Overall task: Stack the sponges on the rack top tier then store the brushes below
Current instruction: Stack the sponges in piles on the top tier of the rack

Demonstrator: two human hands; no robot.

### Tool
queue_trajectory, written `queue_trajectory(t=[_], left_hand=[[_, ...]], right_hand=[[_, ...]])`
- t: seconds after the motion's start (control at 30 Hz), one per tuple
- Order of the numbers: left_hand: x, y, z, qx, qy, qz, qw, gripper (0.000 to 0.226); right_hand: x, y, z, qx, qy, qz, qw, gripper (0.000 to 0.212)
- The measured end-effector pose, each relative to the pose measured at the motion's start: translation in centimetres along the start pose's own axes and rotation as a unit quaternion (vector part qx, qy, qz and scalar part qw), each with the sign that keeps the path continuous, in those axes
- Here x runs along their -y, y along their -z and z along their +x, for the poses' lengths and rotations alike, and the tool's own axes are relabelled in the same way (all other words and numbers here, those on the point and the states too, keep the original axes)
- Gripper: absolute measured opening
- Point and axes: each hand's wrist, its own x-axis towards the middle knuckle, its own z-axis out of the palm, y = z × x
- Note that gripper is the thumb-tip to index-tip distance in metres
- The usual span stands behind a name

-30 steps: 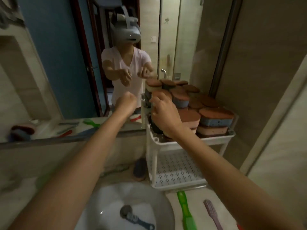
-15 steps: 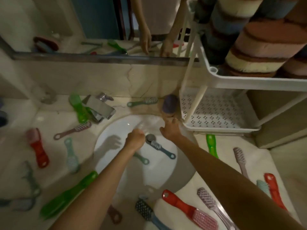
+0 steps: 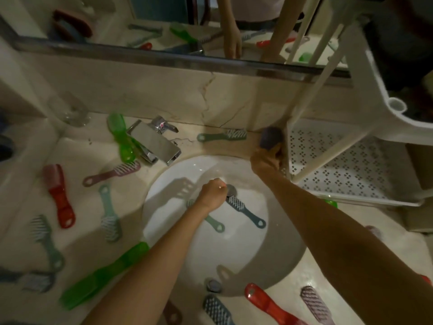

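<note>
- At the right of the worktop [image 3: 84, 249] stands the white rack [image 3: 375, 90]. Its top tier overhangs from above, too dark to read. Its perforated lower tier [image 3: 351, 170] shows no brushes on the part in view.
- Judged from this, the step in hand is fetching a last stray sponge. It should go up before any brush goes in below.
- Right hand [image 3: 263, 161]: its fingers curl round the near end of the purple sponge [image 3: 271, 137]. That sponge sits at the back of the worktop, touching the rack's front leg [image 3: 311, 95].
- Draw the sponge clear of the leg first and then lift. Swing outward round the top tier's rim, since going straight up would meet its underside.
- Left hand [image 3: 212, 195]: curled into a fist, low in the sink [image 3: 234, 254], over the head of a teal brush [image 3: 214, 222]. Whether it grips that brush I cannot tell.
- A blue brush [image 3: 246, 211] lies just beside that fist, by the drain.
- Around: the mirror [image 3: 164, 10] runs along the back, and the tap [image 3: 154, 144] juts over the basin. A clear glass [image 3: 70, 111] stands in the far left corner, where it could easily be knocked.
- Brushes lie scattered all round the basin, among them a long green brush [image 3: 103, 275] and a red brush [image 3: 59, 195]. A sweeping forearm could send them off the edge.
</note>
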Motion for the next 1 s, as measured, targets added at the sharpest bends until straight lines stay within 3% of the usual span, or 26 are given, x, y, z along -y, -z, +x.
queue_trajectory(t=[0.1,0.17,0.27,0.33,0.43,0.53,0.63,0.77,0.87,1.0], left_hand=[[0.1,0.2,0.0,-0.003,-0.003,-0.025,1.0,0.03],[0.1,0.4,-0.1,-0.003,0.007,-0.072,0.997,0.028],[-0.1,0.4,-0.7,-0.014,0.03,-0.178,0.983,0.029],[0.1,0.3,-1.2,-0.027,0.042,-0.222,0.974,0.034],[0.8,0.4,-2.2,-0.031,0.052,-0.272,0.961,0.049],[2.6,1.2,-3.6,-0.029,0.034,-0.273,0.961,0.061],[5.7,2.5,-5.6,0.01,0.01,-0.33,0.944,0.062],[9.7,5.1,-8.3,0.003,0.013,-0.341,0.94,0.054],[12.8,7.3,-10.8,-0.036,0.05,-0.388,0.919,0.036],[15.6,10.2,-13.4,-0.225,0.035,-0.437,0.87,0.027]], right_hand=[[0.2,-0.6,-1.3,-0.082,0.007,0.044,0.996,0.062],[0.0,-0.9,-2.8,-0.137,0.063,0.017,0.988,0.05],[-0.5,-1.4,-4.9,-0.124,0.172,-0.02,0.977,0.029],[-0.2,-1.0,-7.0,-0.064,0.2,0.107,0.972,0.023],[-0.4,0.7,-9.8,0.111,0.178,0.328,0.921,0.026],[-1.3,2.6,-11.6,0.331,0.152,0.324,0.873,0.028],[-1.9,2.8,-12.7,0.466,0.154,0.316,0.812,0.024],[-0.6,1.8,-14.3,0.538,0.158,0.326,0.761,0.014],[2.2,0.1,-15.5,0.569,0.151,0.335,0.736,0.034],[8.0,-3.9,-18.5,0.487,0.18,0.317,0.793,0.036]])
